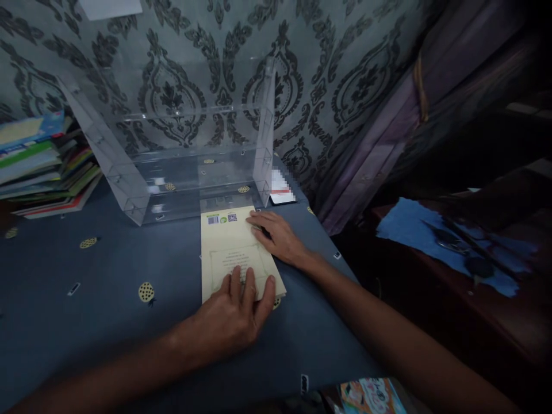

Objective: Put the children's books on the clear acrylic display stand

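A cream-coloured book (226, 236) lies flat on the dark blue tablecloth, with a barcode, a QR code and a framed block of text on its cover. Across its near end rests my left hand (235, 307), fingers spread and lying on the cover. My right hand (278, 236) lies at the book's right edge, its fingertips touching the cover near the top corner and its fingers stretched out. Just beyond the book stands a clear plastic rack (194, 172) with tiered shelves; the book's far end reaches its front edge.
A stack of books (38, 167) stands at the far left. Behind the rack's right side lies a white card-like item (282, 187). Purple curtain (366, 132) hangs at right, beside a lower reddish surface with blue cloth (414, 230). A colourful printed item (373, 395) shows below the table edge.
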Available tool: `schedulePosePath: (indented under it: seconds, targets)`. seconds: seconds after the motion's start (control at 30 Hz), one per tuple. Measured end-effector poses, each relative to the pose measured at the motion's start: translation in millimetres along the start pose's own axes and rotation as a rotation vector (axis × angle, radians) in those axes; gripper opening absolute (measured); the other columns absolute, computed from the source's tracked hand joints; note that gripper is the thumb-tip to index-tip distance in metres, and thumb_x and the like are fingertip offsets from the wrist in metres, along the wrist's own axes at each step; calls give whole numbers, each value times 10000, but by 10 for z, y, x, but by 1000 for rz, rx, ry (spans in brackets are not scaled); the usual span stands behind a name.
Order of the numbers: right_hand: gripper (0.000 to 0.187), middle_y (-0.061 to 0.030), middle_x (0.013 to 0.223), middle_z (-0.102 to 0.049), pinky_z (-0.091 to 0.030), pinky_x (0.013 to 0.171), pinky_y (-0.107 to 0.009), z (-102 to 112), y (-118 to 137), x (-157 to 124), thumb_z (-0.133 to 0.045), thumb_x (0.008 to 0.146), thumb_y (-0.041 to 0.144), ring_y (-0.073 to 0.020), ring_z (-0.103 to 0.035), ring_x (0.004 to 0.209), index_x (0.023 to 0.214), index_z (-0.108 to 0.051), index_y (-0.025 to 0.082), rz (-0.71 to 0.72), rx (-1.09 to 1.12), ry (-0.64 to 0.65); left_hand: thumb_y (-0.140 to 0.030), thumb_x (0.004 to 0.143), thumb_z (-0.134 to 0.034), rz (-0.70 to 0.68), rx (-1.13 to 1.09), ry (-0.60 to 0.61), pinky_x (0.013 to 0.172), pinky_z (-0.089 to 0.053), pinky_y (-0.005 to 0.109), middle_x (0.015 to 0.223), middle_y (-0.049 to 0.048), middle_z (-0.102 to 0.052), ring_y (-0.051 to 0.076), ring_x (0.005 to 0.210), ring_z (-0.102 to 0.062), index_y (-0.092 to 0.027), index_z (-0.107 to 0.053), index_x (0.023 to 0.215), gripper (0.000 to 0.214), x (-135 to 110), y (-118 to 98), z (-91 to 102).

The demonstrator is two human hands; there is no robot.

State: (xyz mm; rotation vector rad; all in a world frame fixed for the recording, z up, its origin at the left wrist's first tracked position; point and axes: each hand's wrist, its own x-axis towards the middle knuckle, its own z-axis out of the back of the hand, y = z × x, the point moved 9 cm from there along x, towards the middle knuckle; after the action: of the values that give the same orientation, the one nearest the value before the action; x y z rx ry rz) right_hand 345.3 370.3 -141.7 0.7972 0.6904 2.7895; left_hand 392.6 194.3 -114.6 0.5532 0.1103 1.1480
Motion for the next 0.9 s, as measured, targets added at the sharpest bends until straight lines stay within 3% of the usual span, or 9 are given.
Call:
schedulePosePath:
  seconds: [0.3, 0.5, 0.9]
  targets:
    - [300, -141, 1260, -718, -511, 1035, -531, 62, 25, -13, -501, 975, 223, -278, -658, 1185, 1178, -717, 174, 14, 65, -13, -94, 968, -451, 58, -38, -21, 755, -643, 435, 1143, 278, -718, 385, 1038, -733, 3, -354, 1515, 564, -13, 61, 37]
    - [299, -123, 1250, -724, -519, 1020, -549, 47, 7, -10, -512, 957, 200, -285, -664, 1174, 1172, -720, 202, 11, 60, -3, -99, 982, -438, 30, -48, 45, 775, -635, 466, 1190, 310, -679, 389, 1078, -715, -26, -229, 1577, 635, -33, 29, -30]
    - [301, -125, 1169, -737, -514, 1004, -556, 99, 62, -22, -504, 951, 192, -303, -656, 1138, 1150, -730, 211, 6, 31, -36, -162, 986, -473, -79, -23, 87, 676, -640, 430, 1097, 299, -715, 385, 981, -748, -55, -285, 1575, 627, -40, -66, 87]
